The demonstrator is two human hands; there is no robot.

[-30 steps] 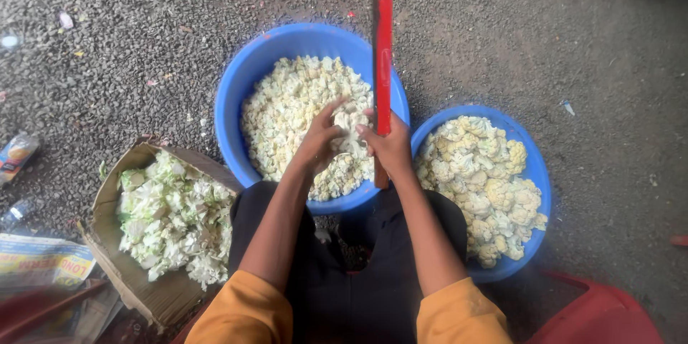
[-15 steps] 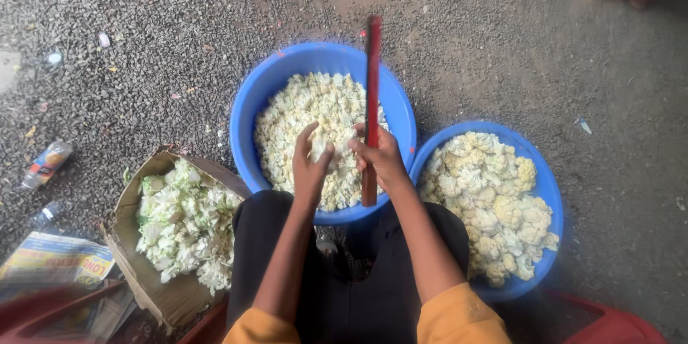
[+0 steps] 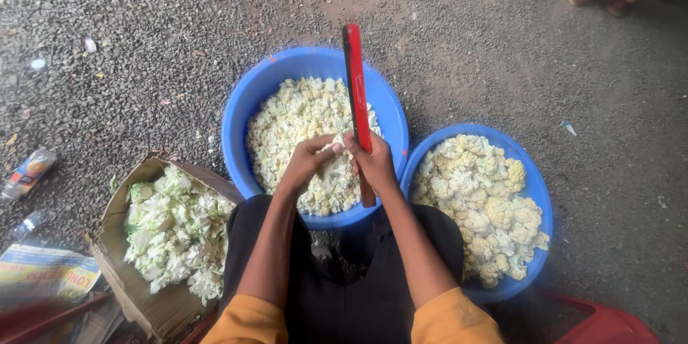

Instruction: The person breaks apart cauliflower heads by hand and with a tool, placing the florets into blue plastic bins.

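Over the blue tub (image 3: 244, 136), both hands' grips are closed: left hand (image 3: 307, 161) and right hand (image 3: 373, 165) pinching a cauliflower piece (image 3: 332, 146) against the red-handled blade (image 3: 356, 93).

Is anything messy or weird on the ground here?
Yes. An empty-looking plastic bottle lies on its side on the gravel, left of the cardboard box, with small litter scraps scattered further up. The tubs look tidy.

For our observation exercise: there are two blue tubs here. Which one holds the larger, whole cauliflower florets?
The smaller blue tub at the person's right holds big whole florets. The larger blue tub, under both hands, holds finely cut pieces.
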